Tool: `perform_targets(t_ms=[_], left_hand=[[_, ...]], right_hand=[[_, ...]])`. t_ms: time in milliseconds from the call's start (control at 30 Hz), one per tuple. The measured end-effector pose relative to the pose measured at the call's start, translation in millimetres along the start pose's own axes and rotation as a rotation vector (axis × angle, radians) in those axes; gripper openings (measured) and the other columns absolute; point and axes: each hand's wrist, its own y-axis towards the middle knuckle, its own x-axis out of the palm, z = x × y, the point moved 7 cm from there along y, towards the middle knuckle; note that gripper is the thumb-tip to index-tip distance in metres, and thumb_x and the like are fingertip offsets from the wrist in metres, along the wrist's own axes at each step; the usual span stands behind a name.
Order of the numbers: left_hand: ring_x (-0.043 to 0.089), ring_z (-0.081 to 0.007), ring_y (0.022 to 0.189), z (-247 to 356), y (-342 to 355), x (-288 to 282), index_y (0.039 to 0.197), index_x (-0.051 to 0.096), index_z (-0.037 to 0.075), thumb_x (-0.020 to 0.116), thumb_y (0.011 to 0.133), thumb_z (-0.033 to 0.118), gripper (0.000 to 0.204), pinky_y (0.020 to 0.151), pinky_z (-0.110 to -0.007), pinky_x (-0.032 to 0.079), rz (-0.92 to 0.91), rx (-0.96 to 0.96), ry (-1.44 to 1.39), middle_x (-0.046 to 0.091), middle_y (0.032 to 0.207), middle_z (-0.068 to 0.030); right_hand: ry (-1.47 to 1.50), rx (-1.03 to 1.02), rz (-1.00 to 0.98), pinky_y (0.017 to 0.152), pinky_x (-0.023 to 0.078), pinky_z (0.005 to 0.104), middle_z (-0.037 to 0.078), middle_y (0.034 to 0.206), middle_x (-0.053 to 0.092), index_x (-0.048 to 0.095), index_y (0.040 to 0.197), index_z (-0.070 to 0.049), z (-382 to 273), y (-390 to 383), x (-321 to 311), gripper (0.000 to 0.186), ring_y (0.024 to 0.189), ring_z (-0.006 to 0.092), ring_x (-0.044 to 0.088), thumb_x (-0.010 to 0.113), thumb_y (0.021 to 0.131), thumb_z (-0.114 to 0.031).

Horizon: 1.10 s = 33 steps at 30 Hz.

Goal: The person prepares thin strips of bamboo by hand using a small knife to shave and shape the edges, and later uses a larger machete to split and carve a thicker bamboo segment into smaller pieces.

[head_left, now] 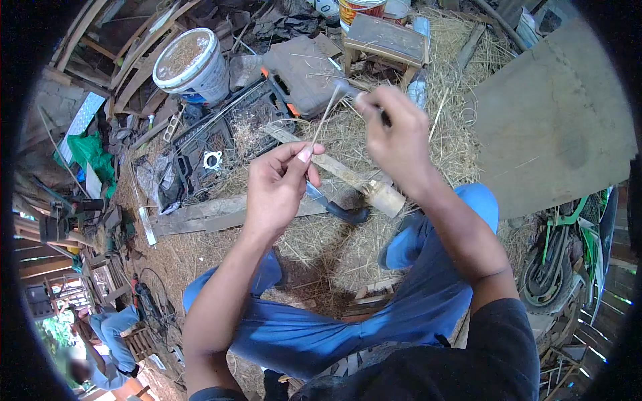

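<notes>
My left hand [277,187] pinches a thin pale stick [326,115] between thumb and fingers, its length slanting up and to the right. Close to the stick's upper end, my right hand [399,130] is closed. A blurred, whitish thing [345,87] shows at its fingertips; motion hides what it is. Below the left hand lies a tool with a metal blade [315,192] and a black curved handle [348,214]. Beside that handle is a chunky piece of pale wood [385,198].
A wooden board [227,204] crosses the straw-covered ground. Beyond it sit an open black tool case [190,150], a closed grey case [311,77], a white bucket [190,63] and a small wooden stool [384,41]. A broad flat sheet [558,120] lies at right. Another person [110,354] sits far left.
</notes>
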Motion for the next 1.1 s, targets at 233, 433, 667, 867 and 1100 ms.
perform_targets(t_ms=[233, 433, 667, 867, 1100], left_hand=[[0.038, -0.001, 0.051, 3.4, -0.1, 0.5, 0.115, 0.069, -0.001, 0.054, 0.104, 0.012, 0.022, 0.046, -0.019, 0.029, -0.014, 0.006, -0.026, 0.067, 0.074, -0.0031], [0.04, -0.0035, 0.051, 2.3, 1.4, -0.6, 0.116, 0.066, -0.001, 0.053, 0.106, 0.018, 0.026, 0.047, -0.02, 0.032, -0.025, 0.011, 0.023, 0.068, 0.078, -0.0066], [0.04, -0.0039, 0.051, -1.1, 4.7, -2.6, 0.117, 0.064, 0.0, 0.051, 0.107, 0.019, 0.025, 0.047, -0.02, 0.031, -0.01, 0.012, -0.042, 0.069, 0.081, -0.008], [0.041, -0.0041, 0.05, -5.0, 6.8, 2.3, 0.121, 0.061, 0.001, 0.053, 0.105, 0.017, 0.023, 0.046, -0.02, 0.032, -0.071, -0.007, -0.063, 0.07, 0.084, -0.0086], [0.042, -0.004, 0.05, -2.4, 6.2, 3.8, 0.125, 0.057, 0.003, 0.057, 0.102, 0.008, 0.024, 0.046, -0.02, 0.033, -0.073, -0.004, -0.059, 0.071, 0.087, -0.0091]], right_hand=[[0.058, 0.054, -0.082, 0.066, 0.052, 0.0431, 0.014, 0.088, 0.063, 0.061, 0.097, -0.005, -15.7, -17.9, 12.3, 0.01, 0.079, 0.0348, 0.067, 0.066, 0.089, -0.003], [0.2, 0.12, -0.009, 0.077, 0.055, 0.0371, 0.016, 0.101, 0.068, 0.058, 0.128, -0.007, -12.4, -7.3, 8.5, 0.037, 0.091, 0.0277, 0.071, 0.064, 0.092, -0.001], [0.529, 0.315, 0.031, 0.089, 0.055, 0.0342, 0.013, 0.12, 0.069, 0.059, 0.138, -0.011, -0.3, -5.7, 10.4, 0.043, 0.105, 0.0205, 0.069, 0.058, 0.096, 0.002], [0.411, 0.151, -0.165, 0.095, 0.051, 0.0327, 0.015, 0.121, 0.068, 0.067, 0.126, -0.005, -8.3, -6.6, 26.9, 0.03, 0.111, 0.0217, 0.066, 0.061, 0.096, -0.005], [0.396, 0.313, 0.012, 0.093, 0.053, 0.032, 0.016, 0.114, 0.071, 0.063, 0.131, -0.003, 24.2, 0.9, 8.1, 0.035, 0.109, 0.0193, 0.067, 0.062, 0.097, -0.005]])
